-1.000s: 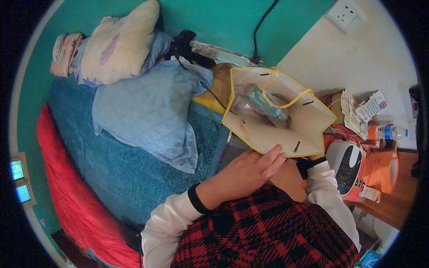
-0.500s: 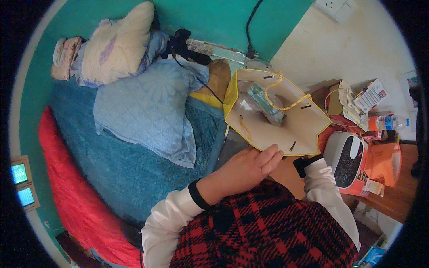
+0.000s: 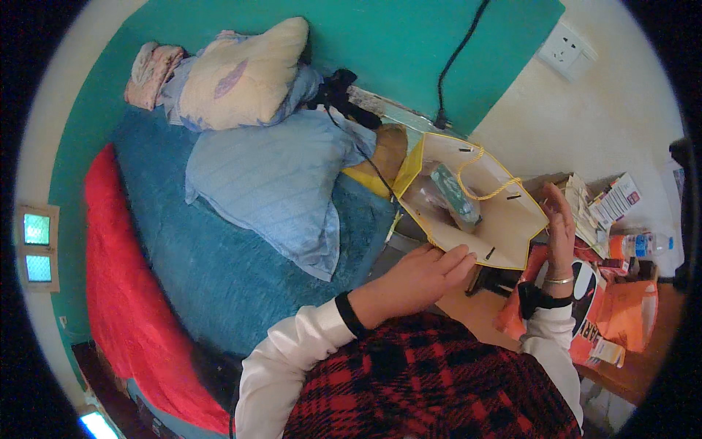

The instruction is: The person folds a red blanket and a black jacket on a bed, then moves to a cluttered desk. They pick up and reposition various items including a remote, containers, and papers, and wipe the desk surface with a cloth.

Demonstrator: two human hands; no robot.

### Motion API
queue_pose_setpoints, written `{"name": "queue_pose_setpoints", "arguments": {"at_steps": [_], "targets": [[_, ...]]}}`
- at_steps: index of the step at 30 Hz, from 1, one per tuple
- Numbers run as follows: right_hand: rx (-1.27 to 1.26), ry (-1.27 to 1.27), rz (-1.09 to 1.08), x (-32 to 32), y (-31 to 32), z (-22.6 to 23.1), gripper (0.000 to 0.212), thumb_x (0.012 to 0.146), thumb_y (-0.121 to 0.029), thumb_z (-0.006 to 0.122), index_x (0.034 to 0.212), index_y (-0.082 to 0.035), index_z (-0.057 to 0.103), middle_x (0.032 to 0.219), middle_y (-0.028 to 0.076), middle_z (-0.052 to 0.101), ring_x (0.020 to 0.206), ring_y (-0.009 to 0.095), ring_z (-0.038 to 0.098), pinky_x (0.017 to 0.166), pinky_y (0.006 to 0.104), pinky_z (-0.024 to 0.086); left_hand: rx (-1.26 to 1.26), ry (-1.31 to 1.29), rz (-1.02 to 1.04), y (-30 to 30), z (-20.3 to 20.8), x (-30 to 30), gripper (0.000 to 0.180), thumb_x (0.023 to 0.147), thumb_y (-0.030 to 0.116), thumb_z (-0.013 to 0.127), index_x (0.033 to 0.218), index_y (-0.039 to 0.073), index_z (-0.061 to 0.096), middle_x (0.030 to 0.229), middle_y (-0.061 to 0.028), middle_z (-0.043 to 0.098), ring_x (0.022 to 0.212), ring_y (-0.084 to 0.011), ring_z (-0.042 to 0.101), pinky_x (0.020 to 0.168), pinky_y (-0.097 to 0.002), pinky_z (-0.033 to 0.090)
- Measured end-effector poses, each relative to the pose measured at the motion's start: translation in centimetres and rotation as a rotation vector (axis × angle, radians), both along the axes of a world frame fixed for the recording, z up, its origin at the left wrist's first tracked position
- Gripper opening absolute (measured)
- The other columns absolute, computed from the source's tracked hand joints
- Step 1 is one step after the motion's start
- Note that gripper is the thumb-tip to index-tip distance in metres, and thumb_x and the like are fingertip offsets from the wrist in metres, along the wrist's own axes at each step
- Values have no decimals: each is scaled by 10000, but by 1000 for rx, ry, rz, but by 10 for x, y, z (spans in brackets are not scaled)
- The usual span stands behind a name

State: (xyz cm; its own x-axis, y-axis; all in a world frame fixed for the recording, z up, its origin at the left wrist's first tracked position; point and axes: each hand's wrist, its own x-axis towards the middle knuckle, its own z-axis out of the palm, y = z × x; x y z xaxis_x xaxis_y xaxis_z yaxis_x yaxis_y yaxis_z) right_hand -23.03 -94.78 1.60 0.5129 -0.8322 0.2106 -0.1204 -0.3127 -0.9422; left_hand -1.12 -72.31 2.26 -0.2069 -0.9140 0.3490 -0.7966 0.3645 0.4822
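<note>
1. The scene was a bedroom corner: a teal wall [image 3: 409, 44] met a cream wall carrying a white socket [image 3: 564, 50], and a black cable [image 3: 457, 62] ran down the teal paint.
2. The bed lay to the person's left, covered with a blue blanket [image 3: 219, 271] over a red cover [image 3: 110, 278]; a light blue pillow [image 3: 270, 183] and a cream pillow [image 3: 241, 77] rested on it.
3. A yellow-edged paper bag [image 3: 504, 219] with cord handles stood open just beyond the bed's edge, in front of the person, with a green packet [image 3: 453, 194] lying inside.
4. The left hand [image 3: 420, 274] touched the bag's near rim, its fingers [image 3: 457, 260] loosely together and gently bent along the edge, not clamped.
5. The right hand [image 3: 559, 219] was raised beside the bag's right corner, its fingers straight and close together, gripping nothing; whether it touched the bag could not be told.
6. To the right, a wooden table [image 3: 643, 366] bore an orange bag [image 3: 629, 314], a plastic bottle [image 3: 640, 245] and small boxes, crowded and hard to make out.
7. The bag's base was hidden behind the left hand, and its other contents stayed unclear.
</note>
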Motion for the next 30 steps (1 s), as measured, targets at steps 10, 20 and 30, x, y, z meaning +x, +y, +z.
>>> {"name": "queue_pose_setpoints", "arguments": {"at_steps": [10,20,30], "targets": [[-3,414,113,30,-23,12,224,870,-170,551,975,18,613,800,18,618,711,87,520,654,237,429,-190,-31,28,10,0,4,579,747,95,557,1298,125,381,1325,-221,379,968,-362,548,818,-444,465],[7,331,-35,-11,-51,-8,228,883,-209,551,888,12,610,732,-19,551,687,77,464,618,245,402,359,-1,522,120,-91,29,506,710,73,550,1206,43,452,1288,-195,427,872,-339,598,723,-393,505],[13,270,-39,26,-60,46,202,873,-189,563,830,3,612,739,-11,570,655,71,473,597,232,397,470,154,969,195,-122,25,504,715,52,533,1210,54,441,1303,-182,414,924,-371,580,759,-425,498]]}}
